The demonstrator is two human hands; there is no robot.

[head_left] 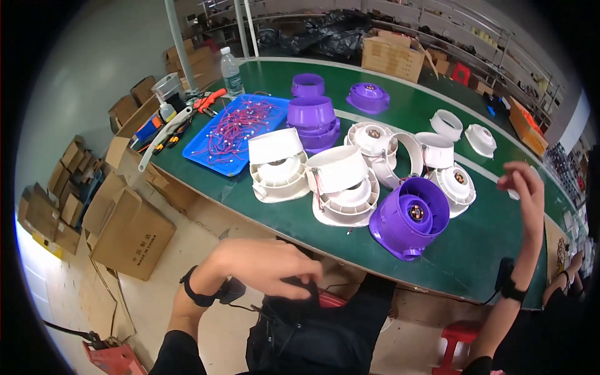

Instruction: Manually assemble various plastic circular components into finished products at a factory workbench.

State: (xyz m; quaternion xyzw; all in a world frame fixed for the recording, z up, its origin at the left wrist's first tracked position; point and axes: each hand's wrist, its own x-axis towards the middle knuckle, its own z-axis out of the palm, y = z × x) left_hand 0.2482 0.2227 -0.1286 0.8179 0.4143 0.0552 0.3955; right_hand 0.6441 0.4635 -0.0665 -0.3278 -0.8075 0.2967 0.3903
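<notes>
My left hand hovers over my lap, in front of the table's near edge. Its fingers bend loosely, the thumb stands apart, and nothing shows in it. Above the right part of the table is my right hand, raised, with bent fingers apart and no object visible in them. Nearest to my lap on the table sits a purple fan housing with a copper-wound motor core inside. Beside it are white fan housings, some topped by tilted white rings. Another white housing lies behind the purple one.
A blue tray holds tangled red wires. Behind it stands a plastic bottle. More purple parts and a white ring stand farther back. Cardboard boxes are on the floor at left; a red stool is below right.
</notes>
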